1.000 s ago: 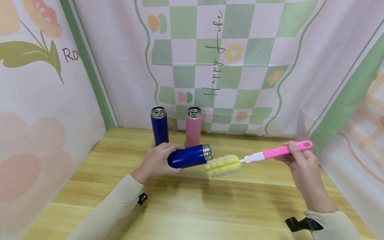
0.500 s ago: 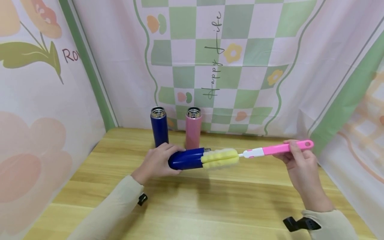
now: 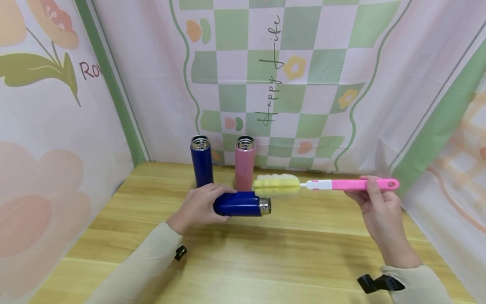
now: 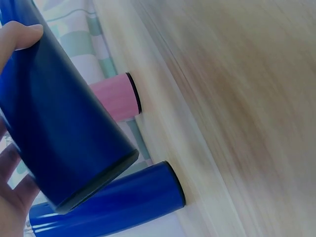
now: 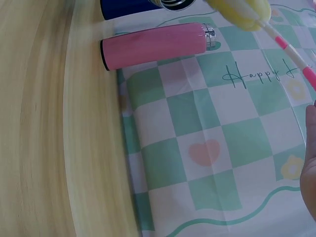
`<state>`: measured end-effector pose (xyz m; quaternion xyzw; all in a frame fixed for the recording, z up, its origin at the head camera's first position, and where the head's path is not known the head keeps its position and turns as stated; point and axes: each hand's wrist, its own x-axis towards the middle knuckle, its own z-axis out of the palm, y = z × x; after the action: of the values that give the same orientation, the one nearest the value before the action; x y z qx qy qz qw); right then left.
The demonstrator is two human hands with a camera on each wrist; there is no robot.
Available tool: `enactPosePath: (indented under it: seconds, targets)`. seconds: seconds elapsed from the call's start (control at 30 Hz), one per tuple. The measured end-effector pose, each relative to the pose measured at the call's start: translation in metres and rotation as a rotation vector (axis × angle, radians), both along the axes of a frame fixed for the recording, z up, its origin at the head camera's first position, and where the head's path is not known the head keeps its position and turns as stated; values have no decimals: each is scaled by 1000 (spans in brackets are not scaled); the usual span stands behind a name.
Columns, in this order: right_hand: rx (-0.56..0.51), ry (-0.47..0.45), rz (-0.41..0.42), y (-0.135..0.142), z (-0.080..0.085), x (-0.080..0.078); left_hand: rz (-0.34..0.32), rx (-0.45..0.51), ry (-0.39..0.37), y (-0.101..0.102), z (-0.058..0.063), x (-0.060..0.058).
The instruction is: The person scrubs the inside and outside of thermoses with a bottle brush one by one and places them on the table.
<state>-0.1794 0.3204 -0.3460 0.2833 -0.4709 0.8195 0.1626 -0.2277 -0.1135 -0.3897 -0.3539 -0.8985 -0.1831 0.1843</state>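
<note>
My left hand (image 3: 201,207) grips a blue bottle (image 3: 239,204) round its base end, tilted almost level with its open steel mouth to the right. In the left wrist view the thumb presses on the blue bottle (image 4: 64,113). A bottle brush (image 3: 317,185) is in my right hand (image 3: 383,219), pinched by its pink handle between thumb and fingers. Its yellow sponge head (image 3: 276,184) points left, just above the held bottle's neck and outside the mouth. The right wrist view shows the sponge (image 5: 244,12) at the top and only part of the right hand (image 5: 309,168).
A second blue bottle (image 3: 202,162) and a pink bottle (image 3: 244,164) stand upright and uncapped at the back of the wooden table (image 3: 265,261). Behind them hangs a checkered cloth (image 3: 288,101). Printed cloth walls (image 3: 45,169) flank the table.
The brush has risen and turned nearly level, its sponge moving from below the held bottle's mouth, across it, to above the neck. The held bottle's mouth end has dipped slightly.
</note>
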Motion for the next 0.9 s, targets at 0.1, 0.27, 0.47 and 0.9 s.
enactPosePath:
  seconds: [0.1,0.27,0.47,0.9]
  targets:
    - [5,5,6,1,-1,0,-7,-2,10,0,0,0]
    - [19,-11,-26,2,-1,0,-5,-1,18,0,0,0]
    - [50,-36,-96,4,-2,1,-9,39,-2,0,-2,-1]
    - [113,-52,-190,7,-2,3,14,158,-16,0,-4,-5]
